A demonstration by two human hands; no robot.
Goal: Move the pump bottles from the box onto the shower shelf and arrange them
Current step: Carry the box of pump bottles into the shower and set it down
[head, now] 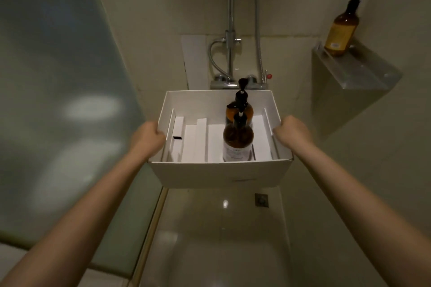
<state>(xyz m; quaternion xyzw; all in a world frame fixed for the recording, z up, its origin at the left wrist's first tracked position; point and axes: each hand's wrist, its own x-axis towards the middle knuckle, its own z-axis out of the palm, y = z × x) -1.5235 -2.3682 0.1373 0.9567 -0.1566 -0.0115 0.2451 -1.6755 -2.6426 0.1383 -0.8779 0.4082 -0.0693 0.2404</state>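
Inside hand-held box [219, 173], two amber pump bottles [238, 140].

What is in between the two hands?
In the head view, the white box with two brown pump bottles sits between the left hand and right hand.

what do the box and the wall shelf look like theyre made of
Box: white matte cardboard, judging by its thin folded walls and paper dividers. Shelf: probably clear acrylic or glass, translucent with glossy edges; the dim light leaves it open.
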